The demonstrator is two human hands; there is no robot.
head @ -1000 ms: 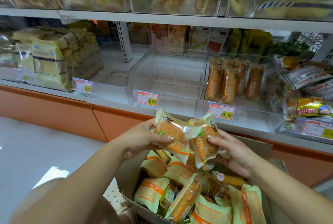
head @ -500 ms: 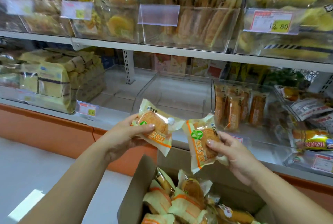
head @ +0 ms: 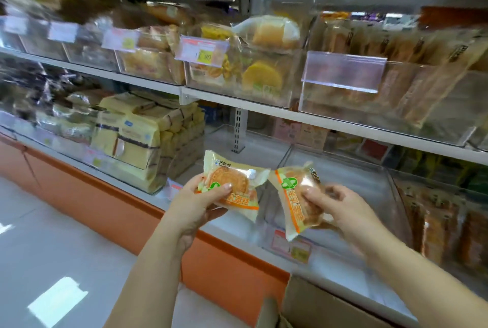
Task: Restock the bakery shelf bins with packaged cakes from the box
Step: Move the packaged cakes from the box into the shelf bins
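Each hand holds one packaged cake in front of the lower shelf. My left hand (head: pixel 196 202) grips a round cake in a cream and orange wrapper (head: pixel 232 182), thumb on its face. My right hand (head: pixel 338 207) pinches a second wrapped cake (head: pixel 297 199), tilted with one corner pointing down. Both packs hang over the front edge of an empty clear bin (head: pixel 340 177) on the lower shelf. Only a corner of the cardboard box (head: pixel 303 304) shows at the bottom edge; its contents are out of view.
Left of the empty bin stands a bin of yellow wrapped loaves (head: pixel 140 134). A bin of brown wrapped cakes (head: pixel 443 224) sits to the right. The upper shelf (head: pixel 317 119) carries full clear bins with price tags. An orange base panel (head: pixel 118 208) runs below the shelf.
Both hands have lifted the two cakes out of the box and up to the lower shelf. The view has tilted up, so the box has dropped almost out of sight.
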